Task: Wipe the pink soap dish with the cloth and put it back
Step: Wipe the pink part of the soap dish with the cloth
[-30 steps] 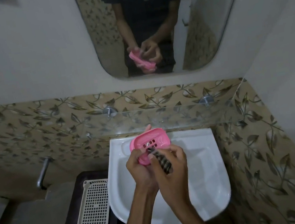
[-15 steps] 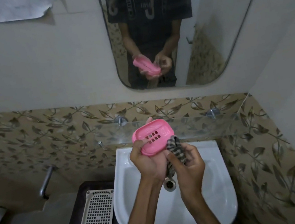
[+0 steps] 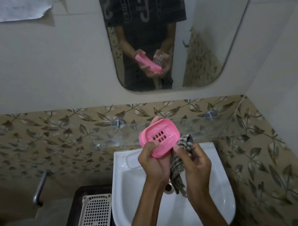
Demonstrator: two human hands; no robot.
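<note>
Above the sink [image 3: 213, 196], left-hand fingers [image 3: 147, 149] around pink soap dish [image 3: 159, 137], right-hand fingers [image 3: 178, 150] pinching cloth [image 3: 177, 169]

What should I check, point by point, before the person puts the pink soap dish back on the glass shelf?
1. Dish held firmly: ok. The left hand grips the pink soap dish at its near edge.
2. Cloth under control: ok. The right hand holds the checked cloth; its tail hangs over the sink.
3. Cloth off the dish: cannot tell. It lies beside the dish's right edge.
4. Dish wiped clean: not ok. Pale streaks show inside it.
5. Landing place on the glass shelf: ok. No object shows on the stretch behind the dish.
6. Dish level: not ok. It is tilted toward the camera.
</note>
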